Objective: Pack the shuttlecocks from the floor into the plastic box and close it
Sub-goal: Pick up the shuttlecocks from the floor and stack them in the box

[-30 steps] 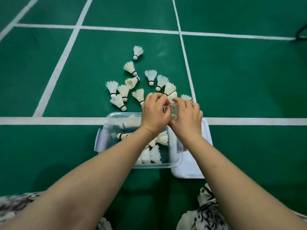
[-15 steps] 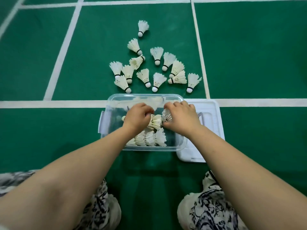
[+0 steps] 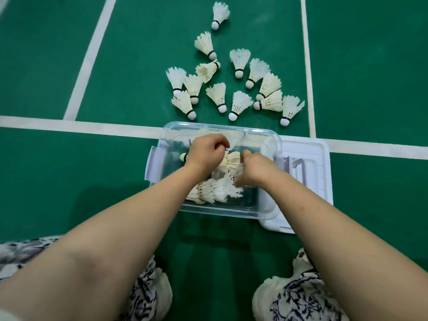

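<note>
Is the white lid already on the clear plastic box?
No, the white lid lies on the floor beside the open clear plastic box.

head-worn view, facing steeply down, close

A second ago both hands were raised together over the far rim of the box (image 3: pixel 276 141), pinching one shuttlecock between them. Now the left hand (image 3: pixel 205 154) and right hand (image 3: pixel 256 169) are down inside the box and slightly apart, fingers curled among the shuttlecocks in the box (image 3: pixel 217 191). The view has tipped downward, so the patterned knees (image 3: pixel 301 297) show.
</note>
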`<action>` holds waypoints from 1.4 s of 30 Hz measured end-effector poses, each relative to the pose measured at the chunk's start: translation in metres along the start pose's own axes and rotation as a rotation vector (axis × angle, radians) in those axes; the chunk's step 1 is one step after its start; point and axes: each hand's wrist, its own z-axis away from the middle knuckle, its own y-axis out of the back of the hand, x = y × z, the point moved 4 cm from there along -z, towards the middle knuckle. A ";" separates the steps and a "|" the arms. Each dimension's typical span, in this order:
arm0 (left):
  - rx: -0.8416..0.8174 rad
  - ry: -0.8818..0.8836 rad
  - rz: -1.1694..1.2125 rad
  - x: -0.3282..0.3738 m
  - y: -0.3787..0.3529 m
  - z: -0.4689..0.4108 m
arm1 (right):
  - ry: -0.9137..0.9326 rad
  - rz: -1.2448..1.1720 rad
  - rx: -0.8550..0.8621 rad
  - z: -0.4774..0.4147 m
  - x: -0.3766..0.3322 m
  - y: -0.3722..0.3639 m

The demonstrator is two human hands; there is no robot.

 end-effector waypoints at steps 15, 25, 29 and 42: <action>0.083 -0.004 0.027 -0.002 0.023 -0.004 | -0.035 0.101 -0.159 0.000 0.001 -0.040; 0.267 0.046 0.044 -0.015 0.058 -0.026 | -0.026 0.240 -0.090 0.005 -0.014 -0.018; 0.277 0.034 0.034 -0.016 0.058 -0.026 | 0.024 0.157 0.001 0.003 -0.030 0.016; 0.256 0.060 -0.055 -0.016 0.078 -0.053 | 0.202 -0.080 0.482 -0.025 -0.057 0.078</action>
